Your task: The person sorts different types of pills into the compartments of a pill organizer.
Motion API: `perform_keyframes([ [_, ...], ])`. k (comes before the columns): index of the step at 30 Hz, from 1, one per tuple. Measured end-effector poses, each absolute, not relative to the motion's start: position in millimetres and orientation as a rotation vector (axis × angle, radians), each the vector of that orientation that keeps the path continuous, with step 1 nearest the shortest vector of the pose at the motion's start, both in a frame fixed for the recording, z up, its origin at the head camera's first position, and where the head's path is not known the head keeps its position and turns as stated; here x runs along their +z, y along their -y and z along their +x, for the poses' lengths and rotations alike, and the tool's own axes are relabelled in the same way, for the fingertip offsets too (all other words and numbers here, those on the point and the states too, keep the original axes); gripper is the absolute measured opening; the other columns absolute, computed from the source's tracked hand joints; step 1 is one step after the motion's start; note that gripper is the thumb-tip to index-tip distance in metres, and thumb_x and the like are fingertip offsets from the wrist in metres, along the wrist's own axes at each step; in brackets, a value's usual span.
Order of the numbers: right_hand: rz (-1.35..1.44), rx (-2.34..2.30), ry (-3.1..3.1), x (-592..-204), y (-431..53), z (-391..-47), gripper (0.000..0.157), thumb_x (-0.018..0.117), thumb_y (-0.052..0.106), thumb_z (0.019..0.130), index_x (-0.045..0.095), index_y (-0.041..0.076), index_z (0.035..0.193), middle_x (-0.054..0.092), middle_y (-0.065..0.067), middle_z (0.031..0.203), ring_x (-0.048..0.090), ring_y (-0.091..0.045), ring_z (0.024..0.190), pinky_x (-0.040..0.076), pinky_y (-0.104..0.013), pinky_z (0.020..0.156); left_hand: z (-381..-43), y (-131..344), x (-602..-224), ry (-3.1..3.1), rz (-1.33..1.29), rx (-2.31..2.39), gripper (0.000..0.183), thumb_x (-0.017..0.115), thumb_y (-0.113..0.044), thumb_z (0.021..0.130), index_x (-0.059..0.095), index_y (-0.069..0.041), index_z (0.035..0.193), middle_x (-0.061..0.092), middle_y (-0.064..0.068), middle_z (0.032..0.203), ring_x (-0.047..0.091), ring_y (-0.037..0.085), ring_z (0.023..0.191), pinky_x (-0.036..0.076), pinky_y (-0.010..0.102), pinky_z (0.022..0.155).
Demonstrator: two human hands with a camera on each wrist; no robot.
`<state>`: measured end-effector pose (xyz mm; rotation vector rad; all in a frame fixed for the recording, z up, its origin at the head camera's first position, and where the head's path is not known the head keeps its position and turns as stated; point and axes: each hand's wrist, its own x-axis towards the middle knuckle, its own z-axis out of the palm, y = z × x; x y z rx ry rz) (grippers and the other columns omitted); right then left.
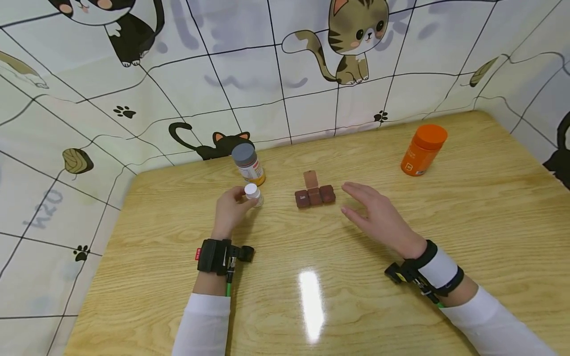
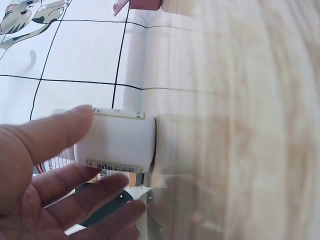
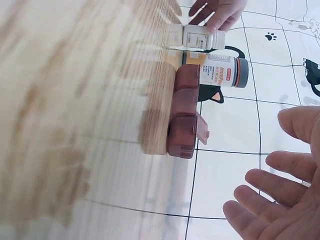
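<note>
A small white pill bottle [image 1: 253, 193] stands upright on the table, its white cap on. My left hand [image 1: 230, 207] holds it, the thumb against its near side and the fingers around the far side. In the left wrist view the thumb [image 2: 65, 131] lies along the bottle [image 2: 117, 140]. A dark red pill box [image 1: 314, 196] with three compartments lies at the middle, its middle lid raised. To the right of it my right hand [image 1: 378, 217] hovers with its fingers extended, touching nothing. The right wrist view shows the pill box [image 3: 184, 107] beyond these fingers [image 3: 275, 185].
Just behind the white bottle stands a larger bottle [image 1: 249, 165] with a grey cap and a printed label. An orange jar [image 1: 423, 151] with an orange lid stands at the back right. A cat-patterned tile wall [image 1: 249, 89] borders the wooden table [image 1: 356, 306].
</note>
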<state>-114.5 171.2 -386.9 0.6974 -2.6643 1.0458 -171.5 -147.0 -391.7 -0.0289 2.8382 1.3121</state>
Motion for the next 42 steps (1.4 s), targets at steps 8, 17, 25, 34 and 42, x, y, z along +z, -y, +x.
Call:
perform_keyframes([
  [8,0.771,1.073,2.603,-381,-164,-110,0.042,0.061,0.009,0.087,0.05,-0.004,0.125,0.05,-0.025,0.125,0.045,-0.036,0.114,0.04,-0.053,0.091,-151,117,-368,-2.933,0.368,1.17,0.03,0.071,-0.015,0.08,0.064,-0.001,0.106,0.067,0.013,0.097,0.06,0.02,0.088,0.049,0.037,0.077],
  [17,0.823,1.132,2.645,-381,-150,-108,0.042,0.062,0.012,0.088,0.05,-0.002,0.126,0.051,-0.023,0.124,0.046,-0.034,0.114,0.04,-0.052,0.092,-133,53,-373,-2.703,0.747,1.134,0.021,0.071,-0.015,0.081,0.065,-0.007,0.1,0.067,0.004,0.093,0.058,0.009,0.085,0.048,0.025,0.073],
  [25,0.892,1.163,2.619,-388,-138,-109,0.041,0.067,0.01,0.084,0.053,-0.004,0.121,0.058,-0.02,0.115,0.054,-0.028,0.103,0.049,-0.044,0.082,-133,43,-387,-2.717,0.824,1.065,0.022,0.071,-0.016,0.082,0.066,-0.005,0.1,0.067,0.005,0.095,0.059,0.009,0.085,0.047,0.021,0.072],
  [34,0.811,1.275,2.657,-393,-131,-113,0.03,0.07,0.01,0.081,0.062,0.001,0.109,0.063,-0.011,0.102,0.057,-0.02,0.094,0.05,-0.041,0.079,-135,43,-387,-2.712,0.83,0.998,0.028,0.071,-0.015,0.081,0.065,-0.004,0.106,0.068,0.007,0.098,0.06,0.013,0.09,0.048,0.021,0.073],
  [42,0.721,1.411,2.659,-398,-133,-114,0.033,0.07,0.008,0.08,0.064,0.003,0.112,0.065,-0.011,0.104,0.059,-0.019,0.092,0.051,-0.038,0.074,-139,45,-392,-2.649,0.864,1.042,0.021,0.075,-0.018,0.078,0.069,-0.01,0.096,0.068,-0.001,0.089,0.057,0.004,0.081,0.045,0.019,0.067],
])
